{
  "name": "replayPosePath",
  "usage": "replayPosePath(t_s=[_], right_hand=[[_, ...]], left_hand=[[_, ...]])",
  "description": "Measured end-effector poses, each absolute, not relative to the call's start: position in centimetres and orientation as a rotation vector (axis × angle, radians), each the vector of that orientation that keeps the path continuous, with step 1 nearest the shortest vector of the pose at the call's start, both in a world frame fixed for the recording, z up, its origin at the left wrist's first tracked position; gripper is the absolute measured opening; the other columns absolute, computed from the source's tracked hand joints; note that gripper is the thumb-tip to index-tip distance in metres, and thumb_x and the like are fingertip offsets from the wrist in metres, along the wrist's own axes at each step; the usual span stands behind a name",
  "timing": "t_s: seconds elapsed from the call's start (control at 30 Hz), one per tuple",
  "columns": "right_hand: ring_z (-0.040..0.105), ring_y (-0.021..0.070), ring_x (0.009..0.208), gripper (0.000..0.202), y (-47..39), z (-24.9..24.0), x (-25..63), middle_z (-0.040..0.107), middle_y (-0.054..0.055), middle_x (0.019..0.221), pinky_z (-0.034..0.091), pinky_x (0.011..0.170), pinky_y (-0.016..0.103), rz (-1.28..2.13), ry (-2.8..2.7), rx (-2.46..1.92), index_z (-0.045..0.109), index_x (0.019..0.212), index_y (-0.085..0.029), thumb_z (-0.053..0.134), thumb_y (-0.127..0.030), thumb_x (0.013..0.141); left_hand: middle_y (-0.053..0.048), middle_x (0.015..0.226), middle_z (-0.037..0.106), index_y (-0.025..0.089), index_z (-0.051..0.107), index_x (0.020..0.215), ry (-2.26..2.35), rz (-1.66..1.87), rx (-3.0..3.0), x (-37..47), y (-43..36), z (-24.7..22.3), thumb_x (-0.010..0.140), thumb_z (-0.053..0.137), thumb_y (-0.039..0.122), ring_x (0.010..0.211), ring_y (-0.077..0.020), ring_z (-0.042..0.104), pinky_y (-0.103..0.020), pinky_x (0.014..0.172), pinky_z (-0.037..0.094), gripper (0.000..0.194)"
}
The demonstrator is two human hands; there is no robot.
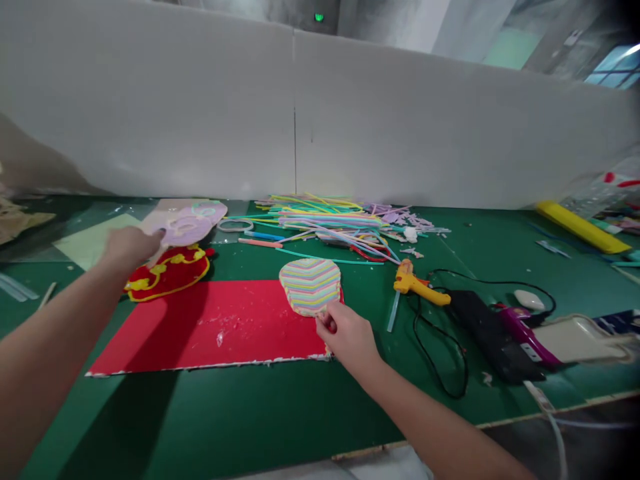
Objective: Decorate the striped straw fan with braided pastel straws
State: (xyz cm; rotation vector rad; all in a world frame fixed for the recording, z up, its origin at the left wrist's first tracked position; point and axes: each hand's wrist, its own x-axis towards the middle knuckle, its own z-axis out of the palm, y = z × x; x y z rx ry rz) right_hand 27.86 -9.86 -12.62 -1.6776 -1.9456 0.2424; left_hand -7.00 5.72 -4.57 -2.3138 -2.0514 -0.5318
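Note:
My right hand (350, 333) is closed, its fingertips pinching the lower edge of a rounded piece striped in pastel colours (311, 285). That piece lies over the right part of a red board (220, 327) with ragged white edges. At the left, my left hand (133, 245) has its fingertips at the edge of a lilac shape (193, 223) with raised trim; the grip there is too unclear to tell. Just below it sits a red piece with yellow trim (173, 275), partly behind my left hand.
Pastel strips (330, 220) are heaped at the back against a grey partition (200, 107). A yellow glue gun (417, 283) with a black cable stands right of the board. Farther right are a black box (493, 333) and a yellow bar (583, 227).

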Motion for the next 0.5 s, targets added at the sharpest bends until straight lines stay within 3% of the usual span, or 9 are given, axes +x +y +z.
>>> replayPosePath(t_s=[0.07,0.13,0.33,0.5], right_hand=[[0.045,0.0079,0.054,0.017,-9.8,-12.5,27.9,0.049,-0.005,0.059,0.025,0.048,0.019,0.262,-1.946,-1.693,0.041,0.06,-0.02,0.048,-0.021,0.076],[0.046,0.0081,0.055,0.016,-9.8,-12.4,28.0,0.05,-0.004,0.06,0.026,0.048,0.019,0.287,-1.945,-1.706,0.042,0.061,-0.02,0.048,-0.022,0.076],[0.049,0.0086,0.056,0.013,-10.0,-12.0,28.0,0.051,-0.005,0.061,0.028,0.047,0.019,0.349,-1.959,-1.721,0.044,0.063,-0.021,0.053,-0.025,0.072],[0.05,0.0098,0.059,0.012,-10.0,-12.2,27.9,0.053,-0.003,0.062,0.031,0.049,0.019,0.31,-1.98,-1.71,0.044,0.064,-0.021,0.053,-0.023,0.071]], left_hand=[[-0.015,0.11,0.046,0.005,0.038,0.116,-2.1,-0.68,-1.884,-5.0,4.3,-4.6,0.083,0.02,0.061,0.11,-0.0353,0.036,-0.051,0.083,0.034,0.068],[-0.017,0.121,0.038,0.008,0.036,0.122,-2.023,-0.619,-1.995,-2.0,2.5,-4.6,0.087,0.025,0.051,0.112,-0.0338,0.036,-0.05,0.088,0.033,0.057],[-0.008,0.1,0.052,0.015,0.051,0.109,-1.913,-0.732,-2.529,6.0,-1.9,-6.6,0.084,0.042,0.031,0.087,-0.0191,0.051,-0.036,0.08,0.042,0.031],[-0.005,0.098,0.055,0.021,0.057,0.097,-1.579,-0.908,-2.926,8.3,-3.5,-9.7,0.084,0.044,0.027,0.094,-0.0182,0.052,-0.035,0.081,0.045,0.019]])
